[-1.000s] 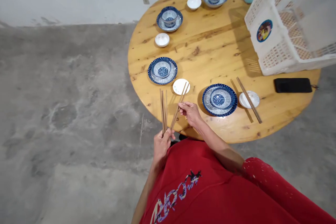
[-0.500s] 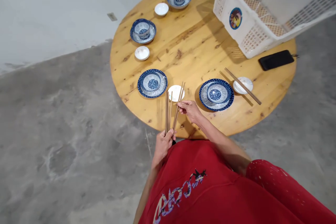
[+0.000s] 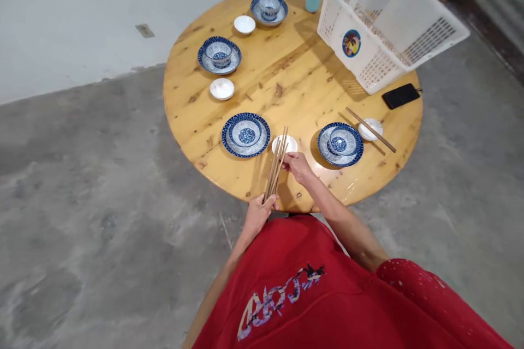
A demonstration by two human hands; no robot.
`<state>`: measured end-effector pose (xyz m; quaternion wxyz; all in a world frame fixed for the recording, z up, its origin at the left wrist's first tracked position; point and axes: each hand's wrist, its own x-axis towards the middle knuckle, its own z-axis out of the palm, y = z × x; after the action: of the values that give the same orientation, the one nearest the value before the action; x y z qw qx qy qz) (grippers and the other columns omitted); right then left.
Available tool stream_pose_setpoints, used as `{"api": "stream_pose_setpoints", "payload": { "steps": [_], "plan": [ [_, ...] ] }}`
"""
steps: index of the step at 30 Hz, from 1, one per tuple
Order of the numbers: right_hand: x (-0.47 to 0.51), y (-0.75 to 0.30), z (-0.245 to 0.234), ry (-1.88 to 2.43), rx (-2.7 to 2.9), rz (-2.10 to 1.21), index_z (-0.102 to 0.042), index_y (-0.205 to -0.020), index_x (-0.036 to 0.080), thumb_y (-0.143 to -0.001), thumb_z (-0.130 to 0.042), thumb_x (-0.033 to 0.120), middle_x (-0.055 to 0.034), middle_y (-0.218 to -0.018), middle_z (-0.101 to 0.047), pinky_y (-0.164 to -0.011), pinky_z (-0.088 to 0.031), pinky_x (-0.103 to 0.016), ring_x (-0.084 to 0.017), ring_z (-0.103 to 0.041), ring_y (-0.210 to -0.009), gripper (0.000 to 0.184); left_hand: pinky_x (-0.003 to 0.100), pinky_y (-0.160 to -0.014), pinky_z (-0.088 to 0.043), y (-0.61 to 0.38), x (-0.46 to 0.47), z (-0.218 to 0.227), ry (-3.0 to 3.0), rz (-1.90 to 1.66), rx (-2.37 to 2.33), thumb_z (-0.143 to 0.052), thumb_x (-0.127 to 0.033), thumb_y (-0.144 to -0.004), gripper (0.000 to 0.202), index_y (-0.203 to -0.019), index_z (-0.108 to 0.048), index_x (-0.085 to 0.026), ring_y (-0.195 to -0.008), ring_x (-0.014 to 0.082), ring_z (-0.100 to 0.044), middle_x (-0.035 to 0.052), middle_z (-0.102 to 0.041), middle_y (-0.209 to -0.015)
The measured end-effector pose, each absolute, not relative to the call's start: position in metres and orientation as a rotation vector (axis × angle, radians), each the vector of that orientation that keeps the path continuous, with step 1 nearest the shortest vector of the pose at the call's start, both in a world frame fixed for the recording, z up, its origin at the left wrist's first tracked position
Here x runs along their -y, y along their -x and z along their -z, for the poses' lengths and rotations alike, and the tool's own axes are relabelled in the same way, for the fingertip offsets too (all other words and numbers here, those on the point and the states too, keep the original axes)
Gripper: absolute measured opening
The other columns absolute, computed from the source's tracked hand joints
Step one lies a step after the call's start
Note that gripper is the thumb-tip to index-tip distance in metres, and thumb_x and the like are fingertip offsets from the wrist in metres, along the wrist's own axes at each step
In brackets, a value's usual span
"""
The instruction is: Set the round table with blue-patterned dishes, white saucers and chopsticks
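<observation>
A bundle of brown chopsticks (image 3: 273, 172) rises from my left hand (image 3: 258, 214), which is closed round its lower ends at the table's near edge. My right hand (image 3: 297, 166) pinches at the upper part of the bundle; how many sticks it grips I cannot tell. Behind the chopsticks lies a small white dish (image 3: 291, 144), partly covered by them. To its left is a blue-rimmed plate (image 3: 229, 144) with a patterned bowl (image 3: 246, 134) on it. Right of my right hand stands another such plate (image 3: 355, 157) and bowl (image 3: 343, 142). A pair of chopsticks (image 3: 370, 129) rests across a white dish (image 3: 375, 125).
Two more plate-and-bowl sets (image 3: 220, 68) (image 3: 269, 19) with white dishes (image 3: 221, 89) (image 3: 244, 24) stand along the left and far side of the round wooden table (image 3: 303, 79). A white plastic basket (image 3: 379, 62), a black phone (image 3: 401, 96) and a turquoise bottle (image 3: 314, 0) are at the right and back.
The chopsticks, spread apart before, are now gathered closer together and lean right. My right hand stays pinched near their upper part. The view has shifted, showing more of the basket and bottle.
</observation>
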<state>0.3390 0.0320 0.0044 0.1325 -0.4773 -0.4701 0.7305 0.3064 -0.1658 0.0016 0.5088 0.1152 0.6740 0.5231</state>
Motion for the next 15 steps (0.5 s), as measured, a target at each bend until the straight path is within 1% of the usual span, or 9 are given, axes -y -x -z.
{"api": "stream_pose_setpoints", "payload": {
  "steps": [3, 5, 11, 15],
  "plan": [
    [-0.028, -0.335, -0.005, 1.421, 1.397, -2.021, -0.059, -0.06, 0.015, -0.062, -0.08, 0.03, 0.0038, -0.048, -0.054, -0.045, -0.039, -0.017, -0.006, -0.047, -0.044, 0.026, 0.022, -0.044, -0.018, -0.299, 0.164, 0.002, -0.357, -1.256, -1.651, -0.059, -0.051, -0.081, 0.04, -0.067, -0.063, -0.014, -0.04, 0.0059, -0.027, -0.0068, -0.038, -0.045],
    [-0.027, -0.333, -0.004, 1.445, 1.435, -1.952, -0.058, -0.06, 0.015, -0.062, -0.081, 0.031, 0.0037, -0.048, -0.054, -0.045, -0.039, -0.018, -0.006, -0.048, -0.045, 0.029, 0.022, -0.045, -0.019, -0.296, 0.162, 0.005, -0.405, -1.266, -1.67, -0.059, -0.049, -0.081, 0.039, -0.063, -0.063, -0.015, -0.043, 0.0065, -0.029, -0.0066, -0.037, -0.044],
    [-0.032, -0.331, 0.003, 1.506, 1.647, -1.764, -0.06, -0.06, 0.014, -0.065, -0.079, 0.033, 0.0038, -0.046, -0.053, -0.042, -0.038, -0.018, -0.007, -0.046, -0.043, 0.027, 0.022, -0.047, -0.02, -0.294, 0.149, 0.018, -0.401, -1.282, -1.657, -0.06, -0.048, -0.079, 0.037, -0.062, -0.063, -0.015, -0.044, 0.0068, -0.03, -0.0057, -0.04, -0.046],
    [-0.04, -0.328, 0.006, 1.572, 1.71, -1.71, -0.062, -0.062, 0.013, -0.066, -0.078, 0.026, 0.0031, -0.046, -0.054, -0.041, -0.038, -0.017, -0.007, -0.048, -0.043, 0.021, 0.022, -0.046, -0.02, -0.298, 0.14, 0.025, -0.347, -1.318, -1.619, -0.061, -0.047, -0.079, 0.036, -0.065, -0.065, -0.014, -0.045, 0.0064, -0.031, -0.0023, -0.051, -0.054]
  ]
}}
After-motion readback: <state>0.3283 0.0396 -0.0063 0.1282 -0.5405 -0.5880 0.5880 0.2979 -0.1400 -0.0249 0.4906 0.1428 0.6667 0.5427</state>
